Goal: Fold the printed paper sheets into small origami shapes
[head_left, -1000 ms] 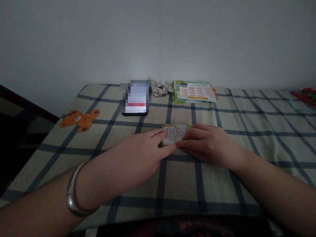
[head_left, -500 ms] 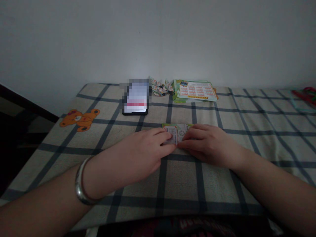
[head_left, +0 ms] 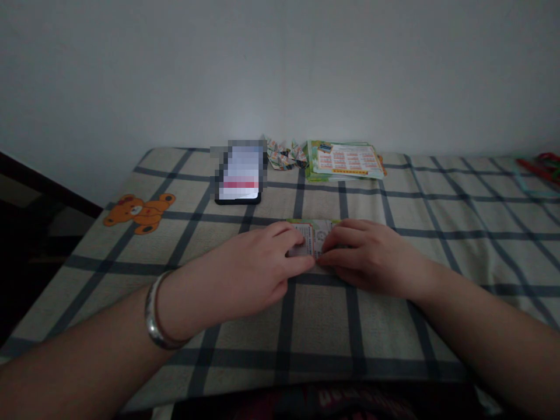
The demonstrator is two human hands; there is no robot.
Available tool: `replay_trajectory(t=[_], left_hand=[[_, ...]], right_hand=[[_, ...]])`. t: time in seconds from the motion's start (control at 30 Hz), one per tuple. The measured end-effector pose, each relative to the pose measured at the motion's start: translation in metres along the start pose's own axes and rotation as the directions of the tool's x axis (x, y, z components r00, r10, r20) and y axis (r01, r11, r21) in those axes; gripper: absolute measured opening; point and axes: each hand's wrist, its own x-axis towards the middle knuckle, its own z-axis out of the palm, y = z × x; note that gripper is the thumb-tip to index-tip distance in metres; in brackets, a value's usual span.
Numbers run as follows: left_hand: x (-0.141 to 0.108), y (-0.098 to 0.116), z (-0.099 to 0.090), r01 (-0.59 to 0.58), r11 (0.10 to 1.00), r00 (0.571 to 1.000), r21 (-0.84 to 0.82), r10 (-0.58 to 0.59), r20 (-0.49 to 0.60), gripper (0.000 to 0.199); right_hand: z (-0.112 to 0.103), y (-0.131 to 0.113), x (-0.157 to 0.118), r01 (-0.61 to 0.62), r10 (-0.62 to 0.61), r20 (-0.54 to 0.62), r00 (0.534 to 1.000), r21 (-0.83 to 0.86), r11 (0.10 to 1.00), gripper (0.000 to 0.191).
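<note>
A small folded sheet of printed paper (head_left: 308, 233), white with green and red edging, lies flat on the checked tablecloth in front of me. My left hand (head_left: 262, 268), with a silver bangle at its wrist, grips the sheet's left part, fingers bent over it and thumb along the near edge. From the other side my right hand (head_left: 371, 256) pinches the right part, its curled fingers covering much of that end. Both thumbs nearly meet at the near edge. The fingers hide the paper's two ends.
Toward the wall lie a phone (head_left: 240, 175) with a lit, blurred screen, some folded paper pieces (head_left: 286, 156) and a stack of printed calendar sheets (head_left: 347, 160). An orange bear figure (head_left: 140, 213) is at the left of the tablecloth (head_left: 245, 356). A red item (head_left: 545, 169) sits far right.
My left wrist and its bangle have shifted slightly right and upward. Both hands stay on the paper, which has hardly moved.
</note>
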Motion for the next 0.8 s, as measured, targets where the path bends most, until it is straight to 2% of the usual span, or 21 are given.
replay_trajectory(t=[0.47, 0.8], left_hand=[[0.003, -0.008, 0.011, -0.091, 0.992, 0.99, 0.088, 0.099, -0.098, 0.035], [0.005, -0.015, 0.012, -0.129, 0.987, 0.978, 0.098, 0.143, -0.155, 0.028]], right_hand=[[-0.015, 0.007, -0.008, -0.1, 0.09, 0.057, 0.994, 0.224, 0.969, 0.016], [-0.023, 0.014, -0.016, -0.124, 0.104, 0.092, 0.99, 0.259, 0.958, 0.017]])
